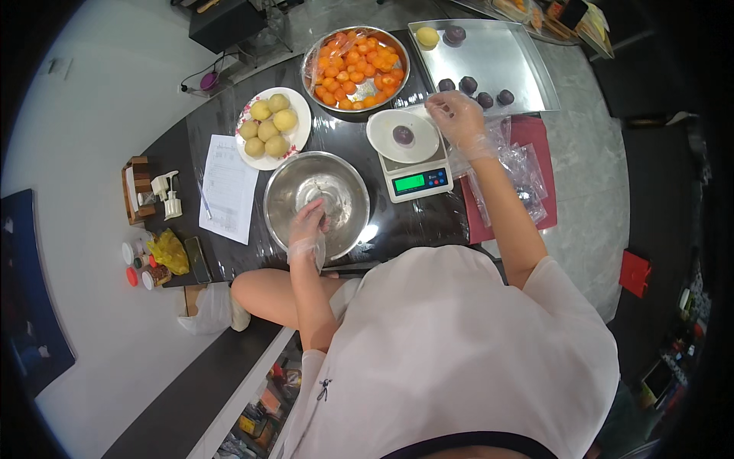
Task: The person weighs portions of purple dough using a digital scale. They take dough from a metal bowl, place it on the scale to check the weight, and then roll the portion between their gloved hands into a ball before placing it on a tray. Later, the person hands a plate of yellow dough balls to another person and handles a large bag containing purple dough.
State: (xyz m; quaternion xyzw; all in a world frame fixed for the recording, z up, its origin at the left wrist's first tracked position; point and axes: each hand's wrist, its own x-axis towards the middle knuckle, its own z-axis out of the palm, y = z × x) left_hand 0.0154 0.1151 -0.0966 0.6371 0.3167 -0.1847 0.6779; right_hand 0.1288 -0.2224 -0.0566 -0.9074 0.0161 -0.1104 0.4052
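My left hand point(308, 224), in a clear plastic glove, reaches over the near side of a steel mixing bowl point(352, 229); its fingers are bent and nothing plain shows in them. My right hand point(460, 121), also gloved, hovers between a digital kitchen scale point(421, 183) and a metal baking tray point(499, 63). Its fingertips are drawn together; whether anything is pinched there is hard to see. On the scale sits a white dish point(384, 140) with one dark purple ball point(403, 135). The tray carries several purple balls point(485, 100) and a yellow ball point(427, 37).
A floral plate point(304, 126) of yellowish balls point(268, 131) stands left, by printed sheets point(229, 189) with a pen. Behind is a steel bowl point(408, 63) of orange egg yolks point(355, 66), partly under plastic film. Plastic bags point(524, 178) lie on a red mat point(550, 201) at right.
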